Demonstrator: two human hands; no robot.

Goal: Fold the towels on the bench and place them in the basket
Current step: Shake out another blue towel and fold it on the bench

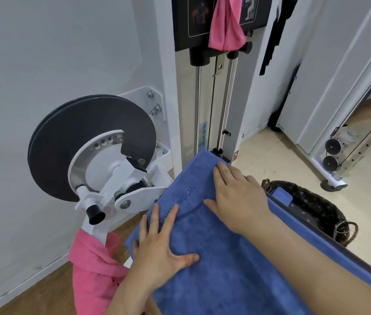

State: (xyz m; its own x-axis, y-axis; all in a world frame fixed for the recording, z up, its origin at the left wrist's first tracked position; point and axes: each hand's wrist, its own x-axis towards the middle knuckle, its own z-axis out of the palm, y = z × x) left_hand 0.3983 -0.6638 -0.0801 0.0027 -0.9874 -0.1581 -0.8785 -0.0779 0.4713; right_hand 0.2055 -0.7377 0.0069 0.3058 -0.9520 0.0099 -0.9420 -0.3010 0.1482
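The thick blue terry towel [236, 258] lies spread over the bench, soft and limp, likely best taken by its far corners or the folded edge. Both hands rest flat and unclenched on it, the left hand [159, 248] near its left edge, the right hand [239, 196] farther up. I count one blue towel on the bench, two pink cloths [225, 23] hanging elsewhere, and one dark woven basket [316, 208] just right of the bench.
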